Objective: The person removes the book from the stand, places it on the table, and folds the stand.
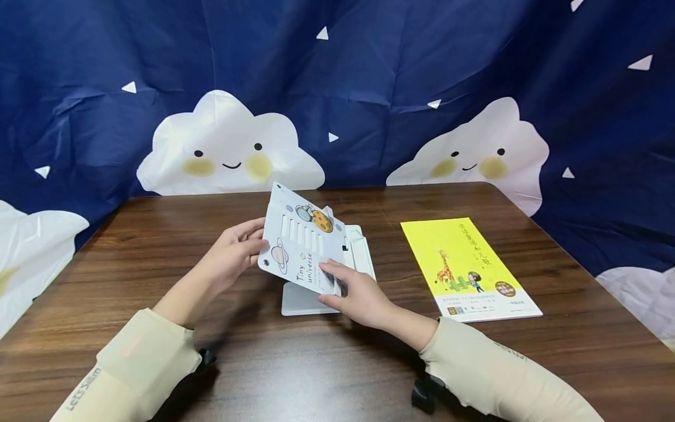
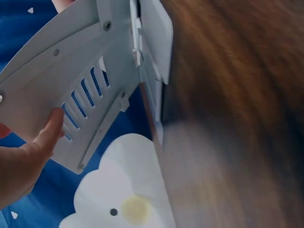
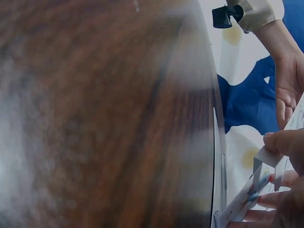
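A white book stand [image 1: 300, 205] printed with planets and "Tiny universe" is on the table, its slotted panel tilted up over a flat base plate [image 1: 303, 302]. My left hand [image 1: 232, 255] grips the panel's left edge, thumb on the printed face and fingers behind it. From behind, the left wrist view shows the panel's plain back [image 2: 52, 80] with slots and rivets, and a finger lying against it. My right hand [image 1: 364, 296] pinches the panel's near right edge, with the thumb and fingers on either side of a folded lip [image 3: 268, 156] in the right wrist view.
A yellow book [image 1: 427, 252] with a giraffe on its cover lies flat to the right of the stand. Behind the brown wooden table [image 1: 316, 375] hangs a dark blue curtain [image 1: 358, 70] with smiling clouds. Each sleeved forearm has a black clip beneath it.
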A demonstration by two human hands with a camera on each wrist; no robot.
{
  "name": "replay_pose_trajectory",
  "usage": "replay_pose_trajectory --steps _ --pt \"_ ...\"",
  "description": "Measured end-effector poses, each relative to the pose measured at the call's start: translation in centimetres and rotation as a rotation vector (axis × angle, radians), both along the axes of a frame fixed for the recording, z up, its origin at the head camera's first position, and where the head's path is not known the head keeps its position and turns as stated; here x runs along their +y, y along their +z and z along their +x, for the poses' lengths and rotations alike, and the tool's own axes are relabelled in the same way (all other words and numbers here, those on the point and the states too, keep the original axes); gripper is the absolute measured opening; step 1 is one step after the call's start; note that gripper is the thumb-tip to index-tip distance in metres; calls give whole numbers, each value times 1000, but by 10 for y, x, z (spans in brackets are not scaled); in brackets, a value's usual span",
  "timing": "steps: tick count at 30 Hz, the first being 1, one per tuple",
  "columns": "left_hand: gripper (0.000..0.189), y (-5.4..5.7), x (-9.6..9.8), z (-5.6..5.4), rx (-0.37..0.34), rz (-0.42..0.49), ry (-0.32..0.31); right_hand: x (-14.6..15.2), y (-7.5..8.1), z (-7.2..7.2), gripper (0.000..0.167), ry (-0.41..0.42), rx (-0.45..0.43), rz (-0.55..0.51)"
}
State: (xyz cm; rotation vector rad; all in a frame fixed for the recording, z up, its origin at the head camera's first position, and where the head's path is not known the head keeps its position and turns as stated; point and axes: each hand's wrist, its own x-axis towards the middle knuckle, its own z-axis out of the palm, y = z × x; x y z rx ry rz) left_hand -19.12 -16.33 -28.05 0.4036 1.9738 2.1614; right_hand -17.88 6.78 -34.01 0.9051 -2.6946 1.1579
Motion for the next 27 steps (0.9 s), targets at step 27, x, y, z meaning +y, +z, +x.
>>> replay_pose_trajectory --steps 27 --pt "50 -30 -22 2 -194 -113 115 -9 4 0 49 20 100 340"
